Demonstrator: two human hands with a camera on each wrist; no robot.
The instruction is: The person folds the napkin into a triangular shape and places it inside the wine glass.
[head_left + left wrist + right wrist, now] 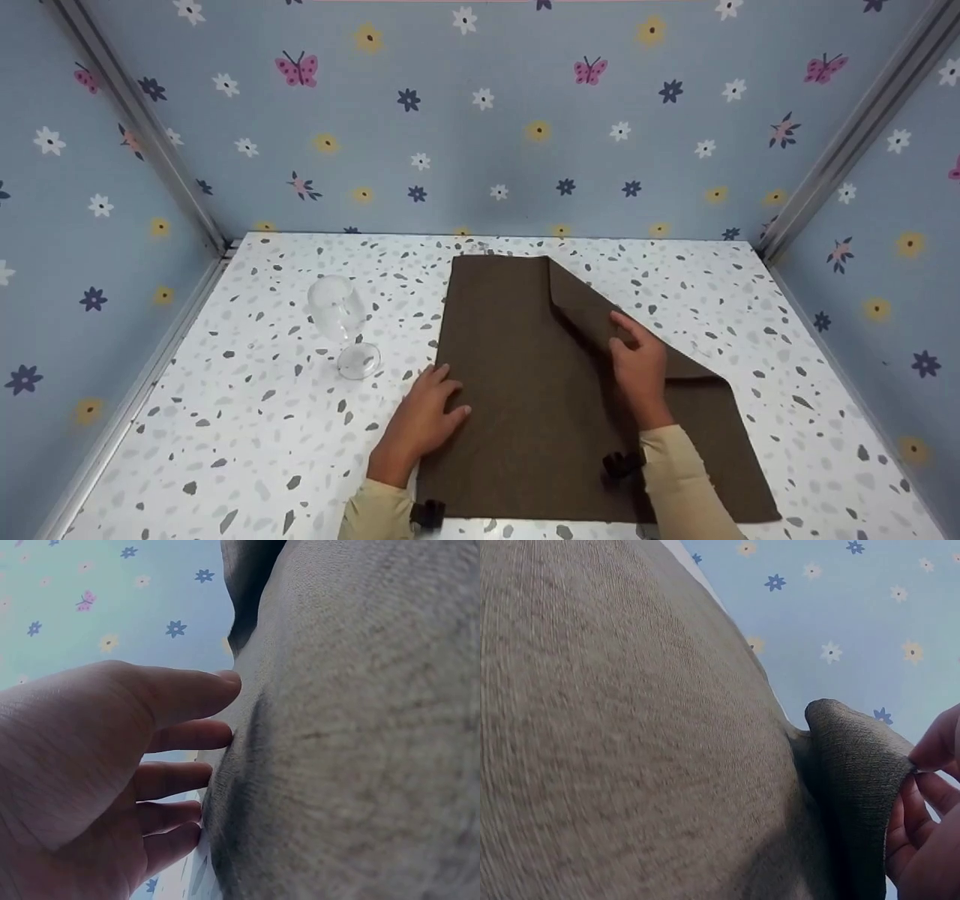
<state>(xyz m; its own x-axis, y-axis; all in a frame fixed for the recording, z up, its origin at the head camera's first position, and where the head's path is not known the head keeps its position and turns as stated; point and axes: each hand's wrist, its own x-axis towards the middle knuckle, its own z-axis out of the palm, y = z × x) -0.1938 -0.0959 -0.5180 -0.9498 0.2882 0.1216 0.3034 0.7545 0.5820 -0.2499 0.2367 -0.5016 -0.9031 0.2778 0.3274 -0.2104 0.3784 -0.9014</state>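
Observation:
A brown cloth [517,405] lies on the table, its upper right corner lifted and folded in toward the middle along a slanting edge. My right hand [641,367] pinches the raised part between thumb and fingertips; the right wrist view shows the pinched edge of the cloth [855,772] standing up at the fingertips. On the cloth's left edge rests my left hand [424,412], fingers loosely extended. In the left wrist view, the thumb and fingertips of the left hand [82,750] touch the cloth's side without gripping it.
A clear stemmed glass [337,311] stands to the left of the cloth. The white speckled table [247,420] has patterned blue panels [487,150] at its back and sides, joined by metal posts [847,127] at the corners.

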